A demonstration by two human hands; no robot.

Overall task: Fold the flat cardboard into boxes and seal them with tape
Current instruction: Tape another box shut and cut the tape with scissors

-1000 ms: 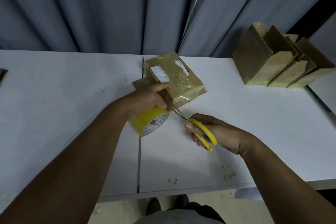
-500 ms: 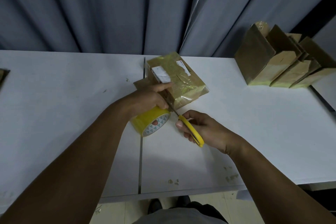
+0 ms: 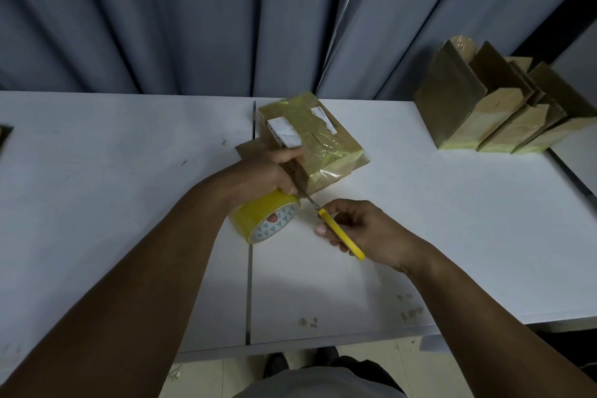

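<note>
Now our left hand (image 3: 261,171) curls round the yellow tape roll (image 3: 258,218) at centre frame, thumb touching the taped box (image 3: 323,145) just above. Our right hand (image 3: 365,233) grips the yellow scissors (image 3: 340,236), blades pointing at the roll.

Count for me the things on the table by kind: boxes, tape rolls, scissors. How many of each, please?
Taped box: 1
Leaning boxes: 3 that can be told apart; they overlap
Tape roll: 1, in the left hand
Scissors: 1, in the right hand
Total: 6
</note>
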